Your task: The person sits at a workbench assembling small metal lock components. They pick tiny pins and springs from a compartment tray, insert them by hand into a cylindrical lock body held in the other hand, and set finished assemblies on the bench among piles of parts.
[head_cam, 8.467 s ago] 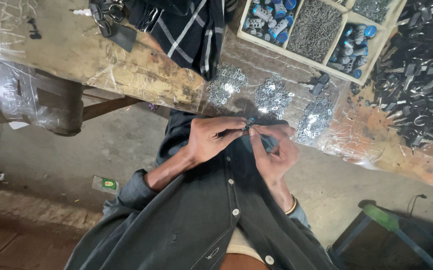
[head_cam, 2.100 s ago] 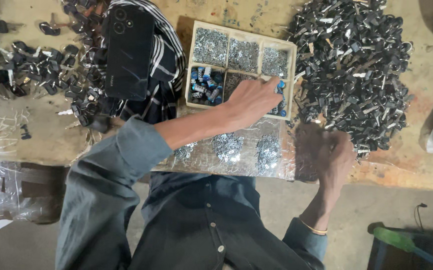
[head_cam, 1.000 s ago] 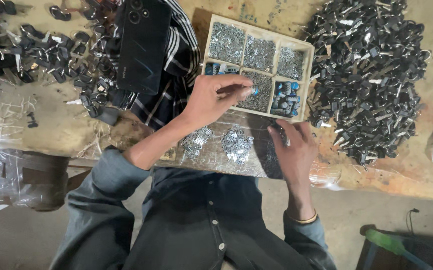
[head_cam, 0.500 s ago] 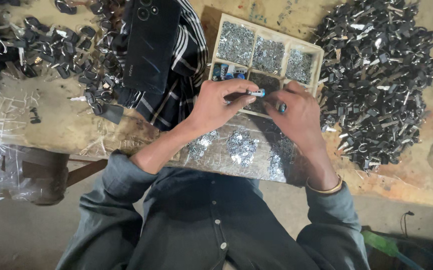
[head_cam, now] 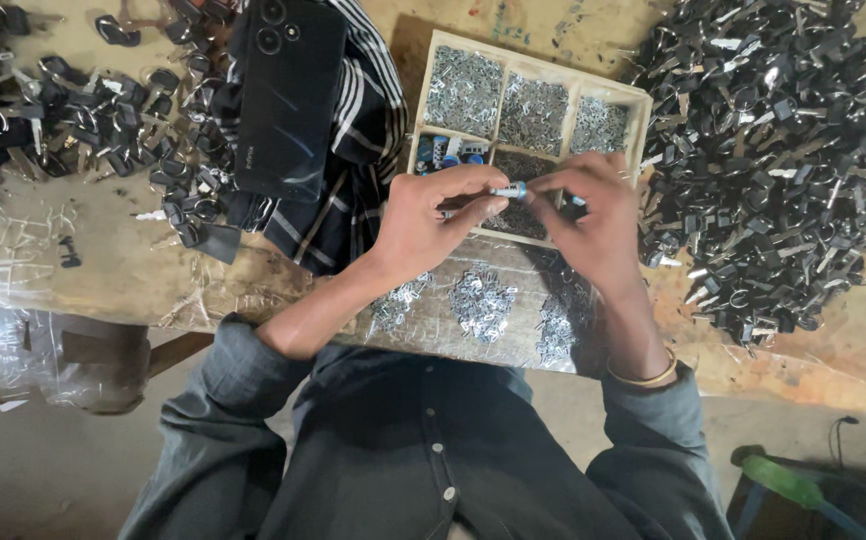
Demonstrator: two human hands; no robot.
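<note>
My left hand (head_cam: pixel 433 220) pinches a small blue and silver part (head_cam: pixel 509 190) between thumb and fingers, just above the near edge of a wooden compartment tray (head_cam: pixel 423 110). My right hand (head_cam: pixel 595 215) meets it from the right, fingertips on the same small part. The tray holds several sections of small silver metal pieces and one section of blue parts (head_cam: pixel 445 152). Below my hands, little heaps of silver pieces (head_cam: pixel 481 298) lie on a clear plastic sheet at the table's front edge.
A big pile of black key-like parts with metal rings (head_cam: pixel 773 150) fills the right of the table. More black parts (head_cam: pixel 83 110) lie at the left. A black phone (head_cam: pixel 288 95) rests on striped cloth (head_cam: pixel 363 150). A green-topped stool (head_cam: pixel 793 485) stands lower right.
My left hand drew back from the tray's blue section with a small part. My right hand rose from the table's front edge and joined it over the tray.
</note>
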